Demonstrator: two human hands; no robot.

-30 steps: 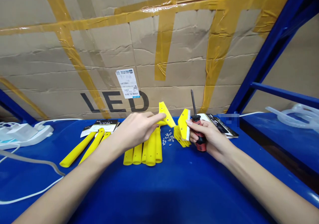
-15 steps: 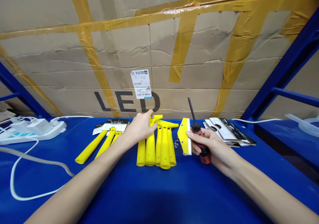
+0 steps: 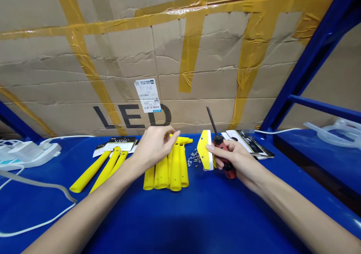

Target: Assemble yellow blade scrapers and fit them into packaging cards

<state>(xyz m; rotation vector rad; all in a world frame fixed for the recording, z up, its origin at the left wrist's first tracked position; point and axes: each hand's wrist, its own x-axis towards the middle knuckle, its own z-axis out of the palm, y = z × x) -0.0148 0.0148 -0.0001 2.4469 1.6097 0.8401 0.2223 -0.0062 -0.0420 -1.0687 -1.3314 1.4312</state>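
Observation:
My left hand [image 3: 153,145] is closed around the top of a yellow plastic handle in a row of handles [image 3: 175,167]. Its fingertips are partly hidden. Several of these tube-like handles lie side by side, with T-shaped heads away from me. My right hand [image 3: 237,154] grips a red and black screwdriver [image 3: 222,148], shaft pointing up. Thumb and fingers of that same hand also pinch a yellow angled plate [image 3: 203,150] with holes and a white strip along one edge. Small loose screws and nuts [image 3: 194,158] lie between the handles and the plate.
Yellow handles with black-and-white cards [image 3: 120,145] lie to the left. Printed cards [image 3: 251,145] are stacked behind my right hand. A white power strip [image 3: 39,156] with cables stands at far left. Behind rises a taped cardboard box [image 3: 169,58], flanked by a blue frame [image 3: 304,58].
The view has shifted right. My left hand has moved slightly right over the handle heads, its thumb now higher. My right hand still holds the screwdriver and plate; more small screws show.

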